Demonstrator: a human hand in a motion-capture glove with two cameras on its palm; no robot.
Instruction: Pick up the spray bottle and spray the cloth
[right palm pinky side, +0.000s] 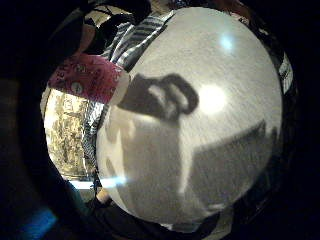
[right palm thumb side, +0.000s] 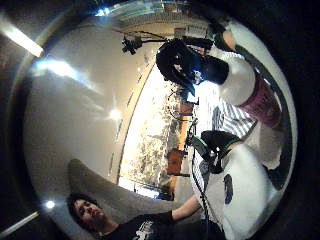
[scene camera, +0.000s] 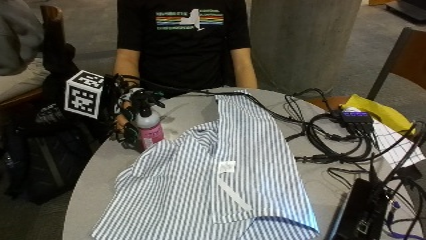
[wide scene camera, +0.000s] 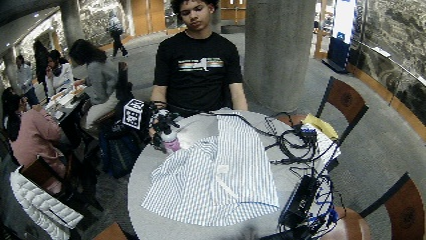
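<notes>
Fingers (scene camera: 125, 131) of black-gloved right hand (scene camera: 124, 117) wrapped round white spray bottle with pink label (scene camera: 148, 129), upright at left tabletop (scene camera: 86, 180) edge. Pickup step in hand; next: aim nozzle at blue-white striped shirt cloth (scene camera: 219, 170), squeeze trigger.

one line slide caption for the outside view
Gloved right hand grips a spray bottle beside a striped shirt spread on the round table.

Outside views face the person across the table (scene camera: 86, 185), one wider and higher; palm cams sit close beside the spray bottle (scene camera: 148, 129), all sharing the striped cloth (scene camera: 206, 190).

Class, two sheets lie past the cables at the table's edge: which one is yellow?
The yellow sheet lies farther from the camera, partly beneath the white lined sheet, which is the nearer one.
</notes>
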